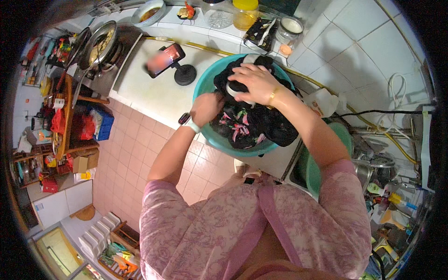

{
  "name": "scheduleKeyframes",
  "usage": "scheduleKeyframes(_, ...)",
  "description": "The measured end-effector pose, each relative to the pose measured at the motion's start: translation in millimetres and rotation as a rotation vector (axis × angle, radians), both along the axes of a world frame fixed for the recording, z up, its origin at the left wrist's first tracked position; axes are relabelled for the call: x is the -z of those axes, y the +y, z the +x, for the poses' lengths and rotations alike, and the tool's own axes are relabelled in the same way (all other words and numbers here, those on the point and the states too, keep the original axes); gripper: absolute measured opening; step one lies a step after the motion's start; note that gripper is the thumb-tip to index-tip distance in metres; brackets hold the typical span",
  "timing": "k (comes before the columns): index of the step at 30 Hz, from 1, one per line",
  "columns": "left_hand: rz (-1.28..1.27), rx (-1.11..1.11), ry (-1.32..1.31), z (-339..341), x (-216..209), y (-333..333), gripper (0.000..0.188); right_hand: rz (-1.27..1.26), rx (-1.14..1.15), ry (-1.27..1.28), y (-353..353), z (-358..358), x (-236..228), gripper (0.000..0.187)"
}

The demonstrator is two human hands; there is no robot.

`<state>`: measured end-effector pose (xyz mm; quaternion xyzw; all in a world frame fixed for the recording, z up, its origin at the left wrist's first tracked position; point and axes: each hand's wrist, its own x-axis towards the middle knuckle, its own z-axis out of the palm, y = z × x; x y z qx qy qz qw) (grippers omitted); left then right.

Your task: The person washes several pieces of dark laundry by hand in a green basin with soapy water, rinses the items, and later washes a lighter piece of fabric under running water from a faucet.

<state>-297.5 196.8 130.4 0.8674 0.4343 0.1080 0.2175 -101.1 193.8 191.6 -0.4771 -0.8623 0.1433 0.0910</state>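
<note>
A teal basin (201, 126) stands on the white counter, heaped with black clothing. One black garment (240, 123) bears a pink and green flower print. At the basin's left side, my left hand (208, 107), with a watch on its wrist, is curled around the edge of the black cloth; its fingertips are hidden. My right hand (254, 83) comes over the pile from the right, its fingers bent over a rounded black-and-white object (236, 87). That object rests against the clothes. The palm covers much of it, so its kind cannot be told.
Left of the basin, a phone (167, 60) sits on a round black stand (185, 74). A wok (101, 43) is on the stove at far left. Jars (245, 14) line the back ledge. A green tub (338, 140) lies under my right forearm. A yellow hose (303, 77) runs behind.
</note>
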Motion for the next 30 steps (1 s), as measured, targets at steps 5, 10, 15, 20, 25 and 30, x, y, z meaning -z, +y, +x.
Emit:
scheduleKeyframes(5, -0.074, -0.027, -0.142, -6, -46, -21, 0.019, -0.106, 0.11, -0.137, 55, -52, 21, 0.039)
scheduleKeyframes(10, -0.083, -0.087, -0.341, -12, -93, -34, 0.016, 0.029, -0.04, 0.035, 54, -68, 28, 0.038)
scheduleKeyframes(15, -0.193, -0.099, -0.556, -14, -116, -38, 0.017, -0.259, -0.25, 0.577, -16, -27, -4, 0.052)
scheduleKeyframes(20, -0.327, -0.042, -0.69, 7, -121, -44, 0.016, -0.26, 0.07, 0.69, -44, -77, 55, 0.05)
scheduleKeyframes(25, -0.238, -0.121, -0.89, 13, -106, -49, 0.02, -0.189, 0.473, 1.34, -38, -63, 40, 0.034)
scheduleKeyframes(30, -0.212, -0.164, -0.615, -2, -38, -68, 0.069, -0.1, 0.325, 1.77, -57, -37, 3, 0.021)
